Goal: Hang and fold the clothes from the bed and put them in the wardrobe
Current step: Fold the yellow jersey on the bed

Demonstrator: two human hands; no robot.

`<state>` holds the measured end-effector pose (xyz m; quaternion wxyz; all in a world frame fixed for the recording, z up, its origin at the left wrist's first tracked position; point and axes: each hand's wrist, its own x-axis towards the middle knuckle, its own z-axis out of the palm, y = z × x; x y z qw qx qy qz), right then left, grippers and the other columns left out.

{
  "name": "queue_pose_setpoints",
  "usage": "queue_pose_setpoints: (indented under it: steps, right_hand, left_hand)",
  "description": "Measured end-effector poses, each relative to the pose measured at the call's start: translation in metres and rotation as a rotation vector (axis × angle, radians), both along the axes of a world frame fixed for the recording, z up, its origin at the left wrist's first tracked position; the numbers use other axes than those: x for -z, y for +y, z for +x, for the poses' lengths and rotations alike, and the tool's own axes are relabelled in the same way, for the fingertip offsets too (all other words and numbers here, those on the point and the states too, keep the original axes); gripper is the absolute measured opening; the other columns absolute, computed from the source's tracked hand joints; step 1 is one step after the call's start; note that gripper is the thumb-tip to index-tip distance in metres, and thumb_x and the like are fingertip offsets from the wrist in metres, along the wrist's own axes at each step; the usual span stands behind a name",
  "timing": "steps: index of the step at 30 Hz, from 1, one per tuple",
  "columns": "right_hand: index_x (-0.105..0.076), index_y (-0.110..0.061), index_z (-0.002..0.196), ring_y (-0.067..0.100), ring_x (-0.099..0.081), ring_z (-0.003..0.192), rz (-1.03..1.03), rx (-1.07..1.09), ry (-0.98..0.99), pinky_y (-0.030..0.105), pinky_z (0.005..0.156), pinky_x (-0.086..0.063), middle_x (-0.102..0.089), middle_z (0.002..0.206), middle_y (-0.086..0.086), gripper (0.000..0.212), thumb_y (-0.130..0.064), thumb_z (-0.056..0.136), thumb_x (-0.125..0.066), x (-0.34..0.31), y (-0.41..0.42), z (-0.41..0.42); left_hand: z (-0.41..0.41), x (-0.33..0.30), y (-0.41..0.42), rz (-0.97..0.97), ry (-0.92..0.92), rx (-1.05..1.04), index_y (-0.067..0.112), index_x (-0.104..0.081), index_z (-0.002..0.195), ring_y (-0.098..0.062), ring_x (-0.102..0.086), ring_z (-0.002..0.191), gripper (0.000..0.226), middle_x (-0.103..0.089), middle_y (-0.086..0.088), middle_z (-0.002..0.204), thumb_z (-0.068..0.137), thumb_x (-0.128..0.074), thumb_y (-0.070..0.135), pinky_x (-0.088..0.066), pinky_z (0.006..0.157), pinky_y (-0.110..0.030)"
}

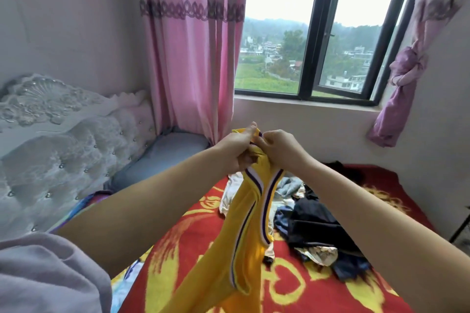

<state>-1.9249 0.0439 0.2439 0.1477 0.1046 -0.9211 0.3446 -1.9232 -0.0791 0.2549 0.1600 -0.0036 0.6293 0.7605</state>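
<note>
A grey sleeve [48,274] fills the lower left corner, and both bare forearms reach out from the bottom edge over the bed. Between them hangs a yellow jersey [244,231], sleeveless, with white and purple bands along its arm and neck openings. It drops from the hands down past the bottom edge, so its lower part is cut off, and it covers the middle of the red blanket [193,249] with its yellow pattern.

The left hand [237,150] and the right hand [278,148] meet above the bed, both with fingers curled round the top of the jersey, pinching the straps together. A little yellow cloth sticks up above the knuckles. How the straps lie inside the grip is hidden by the fingers.

To the right of the jersey, on the blanket, lies a pile of clothes [315,229]: dark blue and black pieces, something pale and patterned at its near edge, and light cloth behind the jersey. The single pieces are hard to tell apart.

Farther left stands a white padded headboard [63,140] with a grey pillow [165,152] against it. Beyond hang a pink curtain [193,53] and, at the right, a knotted purple curtain [404,76], with a dark-framed window [314,33] between them.
</note>
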Motion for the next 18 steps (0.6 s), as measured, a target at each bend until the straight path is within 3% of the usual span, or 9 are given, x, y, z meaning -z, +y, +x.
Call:
queue_pose_setpoints:
  steps: [2, 4, 8, 10, 11, 14, 16, 17, 18]
  right_hand:
    - [-0.064, -0.007, 0.076, 0.018, -0.053, 0.065, -0.067, -0.141, -0.146, 0.026, 0.064, -0.044, -0.064, 0.071, 0.006, 0.05, -0.049, 0.096, -0.046, -0.004, 0.0, 0.005]
    - [-0.06, -0.009, 0.086, 0.014, -0.049, 0.065, -0.065, -0.305, -0.249, 0.024, 0.062, -0.043, -0.058, 0.074, -0.001, 0.04, -0.047, 0.094, -0.051, -0.007, 0.001, 0.011]
    - [-0.053, -0.003, 0.088, 0.015, -0.042, 0.07, 0.067, -0.35, -0.165, 0.03, 0.062, -0.041, -0.047, 0.074, 0.003, 0.005, 0.0, 0.088, -0.056, -0.01, 0.0, 0.012]
    - [-0.056, 0.003, 0.089, 0.016, -0.044, 0.068, 0.018, -0.338, -0.162, 0.026, 0.06, -0.039, -0.049, 0.074, 0.005, 0.011, 0.008, 0.086, -0.048, -0.017, 0.002, 0.013]
    - [-0.059, 0.006, 0.092, 0.017, -0.045, 0.068, 0.015, -0.337, -0.16, 0.025, 0.06, -0.039, -0.051, 0.075, 0.007, 0.015, 0.009, 0.086, -0.045, -0.021, 0.003, 0.013]
    - [-0.064, 0.006, 0.102, 0.02, -0.052, 0.075, -0.003, -0.392, -0.141, 0.034, 0.07, -0.045, -0.058, 0.083, 0.014, 0.027, 0.012, 0.088, -0.043, -0.03, 0.005, 0.014]
    - [-0.066, 0.002, 0.107, 0.026, -0.059, 0.083, -0.031, -0.452, -0.13, 0.043, 0.083, -0.05, -0.065, 0.095, 0.018, 0.028, 0.011, 0.09, -0.045, -0.035, 0.008, 0.017]
    - [-0.066, -0.002, 0.11, 0.027, -0.063, 0.088, -0.04, -0.473, -0.129, 0.044, 0.088, -0.051, -0.068, 0.101, 0.018, 0.028, 0.009, 0.092, -0.048, -0.037, 0.01, 0.018]
    - [-0.066, -0.006, 0.113, 0.028, -0.066, 0.095, -0.047, -0.49, -0.134, 0.043, 0.092, -0.052, -0.069, 0.106, 0.016, 0.028, 0.005, 0.093, -0.05, -0.039, 0.013, 0.019]
  left_hand:
    - [0.004, -0.008, -0.008, 0.028, -0.059, 0.0, 0.009, -0.054, 0.081, -0.017, -0.06, 0.044, 0.045, -0.059, -0.005, 0.051, 0.097, -0.043, 0.049, -0.052, 0.041, -0.027]
    - [0.004, -0.014, -0.017, 0.057, -0.079, 0.0, 0.003, -0.055, 0.082, -0.024, -0.066, 0.053, 0.05, -0.064, -0.011, 0.058, 0.096, -0.044, 0.049, -0.058, 0.049, -0.038]
    - [0.009, -0.02, -0.035, -0.103, 0.077, 0.04, 0.007, -0.061, 0.09, -0.022, -0.07, 0.067, 0.03, -0.069, -0.012, 0.081, 0.098, -0.049, 0.033, -0.06, 0.061, -0.033]
    - [0.012, -0.021, -0.047, -0.346, 0.351, 0.044, 0.011, -0.06, 0.103, -0.017, -0.069, 0.079, 0.016, -0.069, -0.009, 0.096, 0.096, -0.054, 0.024, -0.057, 0.066, -0.027]
    - [0.012, -0.02, -0.054, -0.515, 0.533, 0.005, 0.014, -0.055, 0.113, -0.017, -0.065, 0.089, 0.022, -0.065, -0.007, 0.104, 0.093, -0.058, 0.023, -0.054, 0.073, -0.026]
    - [0.005, -0.017, -0.07, -1.168, 1.013, -0.073, 0.025, -0.035, 0.14, -0.022, -0.03, 0.133, 0.07, -0.033, -0.007, 0.143, 0.081, -0.071, 0.036, -0.025, 0.111, -0.046]
    - [0.001, -0.018, -0.073, -1.436, 1.019, 0.033, 0.029, -0.037, 0.14, -0.016, 0.0, 0.145, 0.075, -0.007, 0.002, 0.157, 0.076, -0.071, 0.048, 0.006, 0.113, -0.057]
    - [-0.003, -0.02, -0.074, -1.447, 0.943, 0.09, 0.028, -0.046, 0.134, -0.016, -0.001, 0.145, 0.065, -0.011, 0.003, 0.157, 0.077, -0.07, 0.05, 0.008, 0.112, -0.059]
    - [-0.005, -0.024, -0.076, -1.383, 0.859, 0.16, 0.024, -0.057, 0.123, -0.017, -0.017, 0.142, 0.051, -0.029, 0.001, 0.151, 0.079, -0.069, 0.047, -0.002, 0.113, -0.06]
